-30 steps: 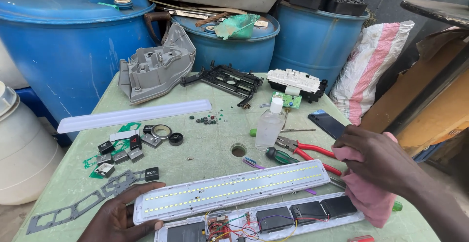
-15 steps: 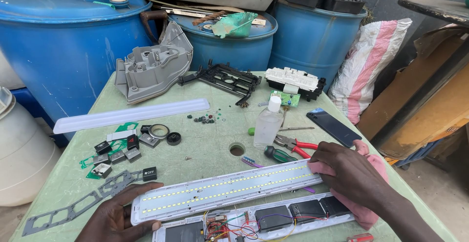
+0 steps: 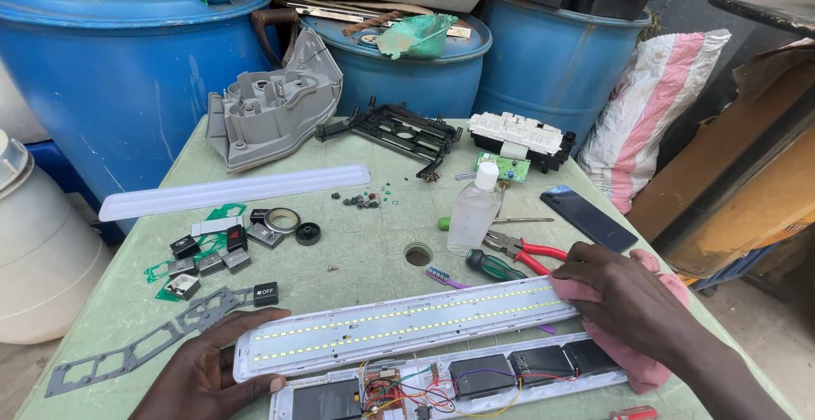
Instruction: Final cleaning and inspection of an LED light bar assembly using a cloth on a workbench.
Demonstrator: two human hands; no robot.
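Note:
A long white light strip panel (image 3: pixel 399 325) lies across the near side of the green table (image 3: pixel 373 242). My left hand (image 3: pixel 208 373) holds its left end, fingers curled over the edge. My right hand (image 3: pixel 624 297) presses a pink cloth (image 3: pixel 632 348) against the panel's right end. Just in front lies the lamp's open base (image 3: pixel 450 382) with dark battery cells and coloured wires.
Red-handled pliers (image 3: pixel 522 252), a green-handled screwdriver (image 3: pixel 494 266), a clear plastic bottle (image 3: pixel 474 210) and a dark phone (image 3: pixel 588 217) lie behind my right hand. A translucent cover (image 3: pixel 233 191), small black switches (image 3: pixel 208 254) and a grey housing (image 3: pixel 272 114) sit left. Blue barrels (image 3: pixel 119 64) stand behind.
My right hand has come down from above the table onto the panel's right end with the pink cloth. The left hand has kept its hold on the left end.

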